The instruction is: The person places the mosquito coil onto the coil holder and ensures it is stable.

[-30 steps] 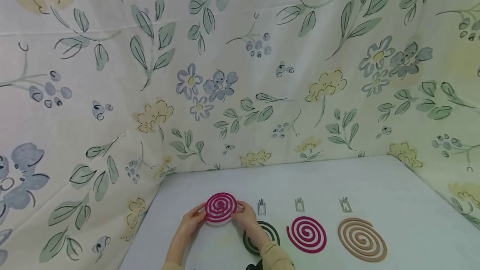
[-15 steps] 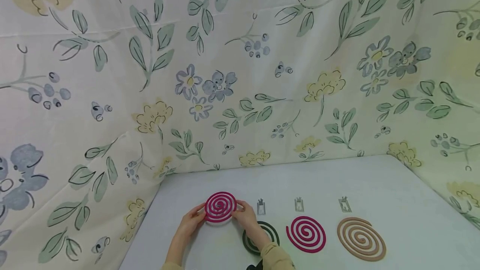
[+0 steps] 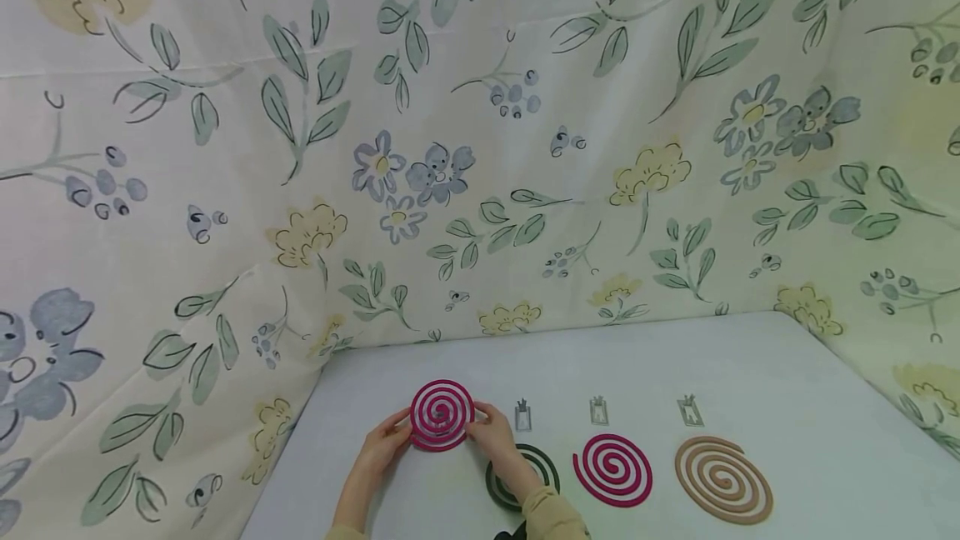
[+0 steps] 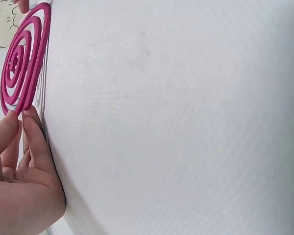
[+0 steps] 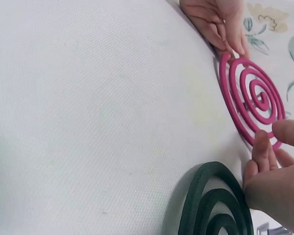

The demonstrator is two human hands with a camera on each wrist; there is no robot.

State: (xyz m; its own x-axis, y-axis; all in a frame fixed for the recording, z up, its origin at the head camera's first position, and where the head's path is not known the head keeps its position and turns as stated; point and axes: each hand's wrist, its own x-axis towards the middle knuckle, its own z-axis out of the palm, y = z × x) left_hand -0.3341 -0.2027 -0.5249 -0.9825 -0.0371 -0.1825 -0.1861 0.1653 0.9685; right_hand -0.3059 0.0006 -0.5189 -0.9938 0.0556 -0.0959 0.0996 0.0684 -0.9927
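Observation:
Both hands hold a pink mosquito coil (image 3: 441,413) by its opposite edges, low over the white table at the left. My left hand (image 3: 384,442) pinches the left rim, thumb in front and fingers behind, as the left wrist view shows. On the other side, my right hand (image 3: 495,437) has thumb and fingertips around the right rim. The coil stands tilted, its face toward me. Something small and grey shows through its centre, too covered to make out. Beneath the right forearm lies a dark green coil (image 5: 193,205), partly hidden.
To the right lie another pink coil (image 3: 613,464) and a tan coil (image 3: 722,479). Behind them, in a row, are small metal coil stands (image 3: 522,417), flat on the table. A floral curtain (image 3: 480,273) closes off the back and sides.
The held pink coil has tipped more upright, its upper edge rising slightly. Both hands stay nearly in place, and the other coils and stands have not moved.

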